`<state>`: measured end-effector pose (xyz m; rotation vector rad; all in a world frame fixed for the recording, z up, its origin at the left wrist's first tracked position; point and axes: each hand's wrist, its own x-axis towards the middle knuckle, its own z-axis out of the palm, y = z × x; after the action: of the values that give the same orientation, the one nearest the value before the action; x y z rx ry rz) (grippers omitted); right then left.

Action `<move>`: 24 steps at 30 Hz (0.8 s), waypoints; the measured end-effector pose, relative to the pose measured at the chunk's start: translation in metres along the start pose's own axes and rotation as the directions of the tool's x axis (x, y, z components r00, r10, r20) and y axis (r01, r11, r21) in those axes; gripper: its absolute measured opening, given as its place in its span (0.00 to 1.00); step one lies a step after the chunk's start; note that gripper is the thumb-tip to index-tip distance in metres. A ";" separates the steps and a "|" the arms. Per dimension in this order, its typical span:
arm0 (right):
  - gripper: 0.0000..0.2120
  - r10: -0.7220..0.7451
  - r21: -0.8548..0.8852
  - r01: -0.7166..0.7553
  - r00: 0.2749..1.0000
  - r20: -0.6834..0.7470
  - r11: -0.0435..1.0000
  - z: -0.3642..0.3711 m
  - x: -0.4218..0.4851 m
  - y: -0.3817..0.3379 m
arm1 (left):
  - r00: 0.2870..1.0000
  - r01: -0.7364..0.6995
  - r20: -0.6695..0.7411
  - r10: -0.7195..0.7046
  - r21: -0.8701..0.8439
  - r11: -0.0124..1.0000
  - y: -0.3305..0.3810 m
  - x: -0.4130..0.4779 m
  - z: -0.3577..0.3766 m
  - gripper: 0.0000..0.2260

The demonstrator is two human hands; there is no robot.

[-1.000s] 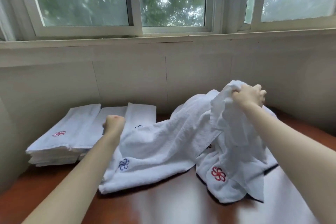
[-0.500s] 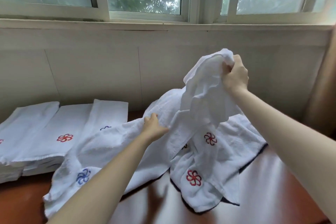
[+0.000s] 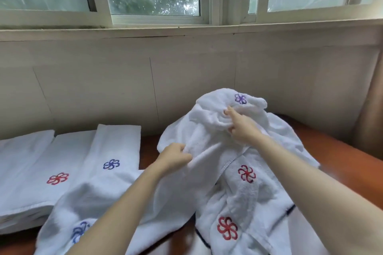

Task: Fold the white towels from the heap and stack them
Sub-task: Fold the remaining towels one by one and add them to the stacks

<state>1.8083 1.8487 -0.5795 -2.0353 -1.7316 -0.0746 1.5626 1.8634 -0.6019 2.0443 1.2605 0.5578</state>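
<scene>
A heap of white towels (image 3: pixel 244 198) with red and blue flower emblems lies on the brown table, centre to right. My right hand (image 3: pixel 241 128) grips a bunched part of the top towel (image 3: pixel 209 118), near a purple flower emblem at the heap's peak. My left hand (image 3: pixel 173 156) pinches a fold of the same towel lower down and to the left. One loose towel (image 3: pixel 93 198) trails from the heap toward the front left under my left forearm. Folded towels (image 3: pixel 37 172) lie stacked in rows at the left.
The brown table (image 3: pixel 344 163) runs along a white tiled wall (image 3: pixel 124 80) beneath windows. A brownish curtain or panel (image 3: pixel 371 114) stands at the far right. Bare table shows at the right edge and between the stack and the heap.
My right hand has come down from its raised position and the towel has dropped onto the heap. My left hand has moved right and taken hold of a fold.
</scene>
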 end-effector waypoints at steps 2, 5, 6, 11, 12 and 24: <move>0.31 0.000 -0.074 0.000 1.000 0.005 0.997 -0.007 -0.001 -0.005 | 0.971 0.065 0.225 -0.078 0.062 0.996 0.005 -0.026 -0.009 0.11; 0.34 0.120 -0.060 -0.119 0.993 0.010 0.991 -0.023 -0.002 -0.010 | 0.776 -0.021 0.566 -0.278 0.464 0.885 -0.008 -0.073 -0.024 0.10; 0.35 0.151 -0.045 -0.150 0.988 0.030 0.988 -0.026 -0.005 -0.012 | 0.715 -0.050 0.612 -0.339 0.528 0.848 -0.017 -0.087 -0.030 0.11; 0.27 0.182 -0.158 -0.170 0.981 0.065 0.973 -0.009 -0.042 -0.051 | 0.817 0.072 0.441 -0.371 0.561 0.825 -0.062 -0.130 -0.068 0.07; 0.24 0.138 -0.167 -0.135 0.990 0.008 0.977 0.000 -0.056 -0.066 | 0.850 0.084 0.388 -0.356 0.567 0.819 -0.072 -0.132 -0.073 0.11; 0.26 -0.285 -0.038 0.342 0.835 0.471 0.939 0.115 -0.218 -0.177 | 0.976 0.205 -0.094 -0.197 0.713 0.671 -0.165 -0.214 -0.026 0.13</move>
<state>1.5669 1.7088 -0.7002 -1.9346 -2.4044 0.2251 1.3492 1.7317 -0.7068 2.4535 1.8986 -0.0808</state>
